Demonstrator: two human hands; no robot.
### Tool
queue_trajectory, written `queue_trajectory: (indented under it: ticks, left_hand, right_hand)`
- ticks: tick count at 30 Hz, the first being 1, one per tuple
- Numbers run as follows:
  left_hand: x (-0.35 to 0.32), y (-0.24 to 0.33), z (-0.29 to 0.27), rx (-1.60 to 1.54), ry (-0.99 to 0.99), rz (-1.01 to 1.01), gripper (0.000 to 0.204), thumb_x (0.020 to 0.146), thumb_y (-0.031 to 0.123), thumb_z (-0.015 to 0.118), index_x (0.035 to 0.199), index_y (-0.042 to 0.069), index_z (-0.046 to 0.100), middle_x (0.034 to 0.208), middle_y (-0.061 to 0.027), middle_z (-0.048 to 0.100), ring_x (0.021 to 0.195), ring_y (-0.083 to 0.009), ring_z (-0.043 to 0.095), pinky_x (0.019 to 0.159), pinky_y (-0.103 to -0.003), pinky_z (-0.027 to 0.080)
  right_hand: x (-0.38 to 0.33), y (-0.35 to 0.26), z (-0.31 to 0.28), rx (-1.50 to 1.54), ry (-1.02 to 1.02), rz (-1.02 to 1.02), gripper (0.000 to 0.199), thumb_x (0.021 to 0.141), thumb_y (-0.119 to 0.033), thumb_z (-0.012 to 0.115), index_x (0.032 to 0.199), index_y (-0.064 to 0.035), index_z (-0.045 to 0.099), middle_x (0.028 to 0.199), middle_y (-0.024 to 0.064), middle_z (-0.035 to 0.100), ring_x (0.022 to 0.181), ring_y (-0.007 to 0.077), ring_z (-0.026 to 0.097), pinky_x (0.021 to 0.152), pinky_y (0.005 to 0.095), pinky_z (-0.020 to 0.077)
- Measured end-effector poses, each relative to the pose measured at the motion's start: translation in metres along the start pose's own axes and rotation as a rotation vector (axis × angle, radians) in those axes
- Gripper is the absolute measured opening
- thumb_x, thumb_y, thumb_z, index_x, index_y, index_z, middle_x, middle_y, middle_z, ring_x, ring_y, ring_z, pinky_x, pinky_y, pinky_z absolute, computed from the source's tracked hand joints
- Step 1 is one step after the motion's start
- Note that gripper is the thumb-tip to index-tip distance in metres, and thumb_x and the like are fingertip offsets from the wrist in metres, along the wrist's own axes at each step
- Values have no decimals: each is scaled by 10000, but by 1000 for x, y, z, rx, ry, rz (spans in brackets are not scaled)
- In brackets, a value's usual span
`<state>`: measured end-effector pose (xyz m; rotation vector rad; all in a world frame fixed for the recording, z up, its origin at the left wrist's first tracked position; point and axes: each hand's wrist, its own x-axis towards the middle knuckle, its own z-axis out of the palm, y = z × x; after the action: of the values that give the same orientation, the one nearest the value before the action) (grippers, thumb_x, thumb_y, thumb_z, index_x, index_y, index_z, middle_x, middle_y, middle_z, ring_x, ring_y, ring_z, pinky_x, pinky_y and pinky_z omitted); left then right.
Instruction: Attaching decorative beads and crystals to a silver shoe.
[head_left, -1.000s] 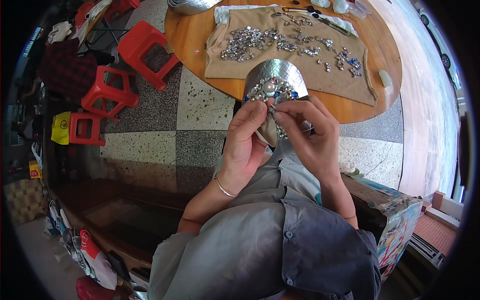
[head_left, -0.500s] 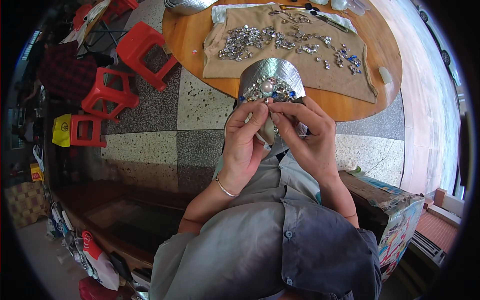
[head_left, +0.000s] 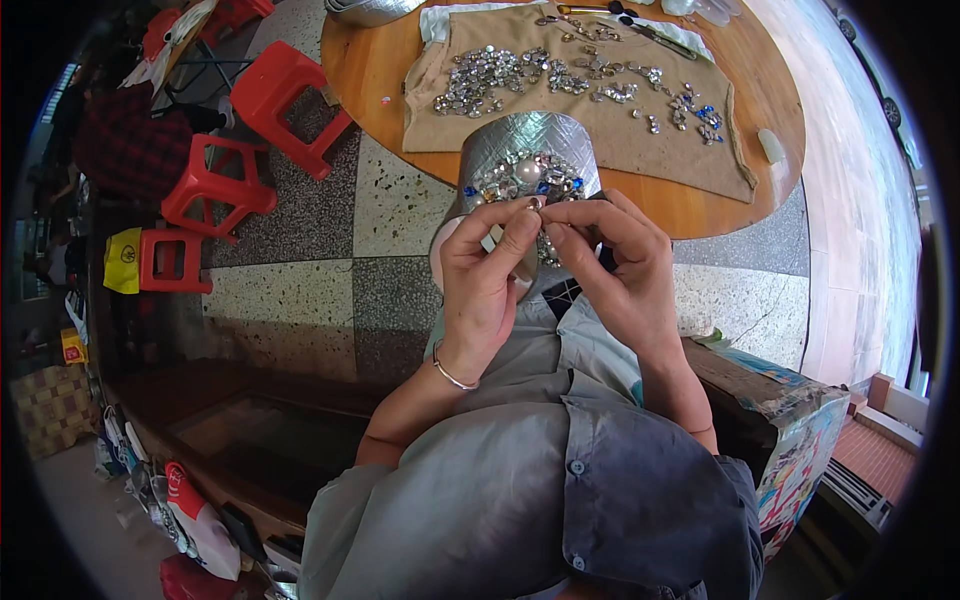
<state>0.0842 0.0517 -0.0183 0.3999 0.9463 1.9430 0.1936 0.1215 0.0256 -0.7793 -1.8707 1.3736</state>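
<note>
A silver, curved band-like piece [head_left: 520, 143] stands between me and the table. Clear and blue stones and one large pearl [head_left: 529, 171] cover its near face. Just in front of the stones, the fingertips of my left hand [head_left: 486, 270] and my right hand [head_left: 620, 265] meet. Both hands are closed in a pinch on a tiny shiny stone [head_left: 537, 203], partly hidden by the fingers. A bracelet [head_left: 455, 374] circles my left wrist. Beyond, many loose rhinestones [head_left: 487, 78] lie spread on a tan cloth [head_left: 640, 155], with blue ones at its right.
The cloth lies on a round wooden table [head_left: 375, 100]. On it are brushes [head_left: 590, 10], tweezers [head_left: 663, 42] and a translucent piece [head_left: 771, 146]. Red stools [head_left: 287, 95] and a person in a checked top [head_left: 135, 145] are at left. A worn box [head_left: 790, 420] stands right.
The silver piece has shifted slightly left and turned a little. My pinched fingertips stay close together in nearly the same place, with the left hand slightly farther left.
</note>
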Motion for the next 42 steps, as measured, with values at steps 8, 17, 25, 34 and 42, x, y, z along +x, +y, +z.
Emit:
queue_trajectory:
  ticks: [8,17,25,34,42]
  left_hand:
    - [3,5,2,234,-26,84,169,826,65,628,975,-15,627,914,-60,640,804,-64,561,692,-177,444]
    - [8,14,-4,432,-55,49,151,811,51,637,943,-22,637,863,-42,641,795,-70,570,707,-183,449]
    - [11,20,-9,477,-162,32,135,829,33,606,945,-35,605,891,-50,623,809,-85,573,725,-190,457]
    - [8,20,-12,576,-190,39,133,808,67,645,913,-14,643,869,-26,632,774,-66,566,670,-182,454]
    - [7,14,-10,631,-176,88,125,823,62,625,930,1,644,866,-33,626,790,-69,572,658,-183,460]
  right_hand:
    - [0,21,5,143,35,-29,155,809,-22,614,955,6,572,766,51,567,646,64,539,570,203,444]
    - [3,14,0,389,-47,183,237,839,-38,597,1045,1,487,818,5,568,714,35,513,613,180,435]
    - [4,16,-7,416,-167,218,266,847,-38,582,1101,-4,507,878,5,579,699,30,498,597,167,418]
    - [2,15,-5,421,-180,250,233,852,-52,583,1081,-26,548,873,-12,590,724,29,504,639,164,411]
    - [-1,17,-1,375,-34,109,134,867,-37,538,999,-14,525,798,-8,534,666,37,467,596,180,382]
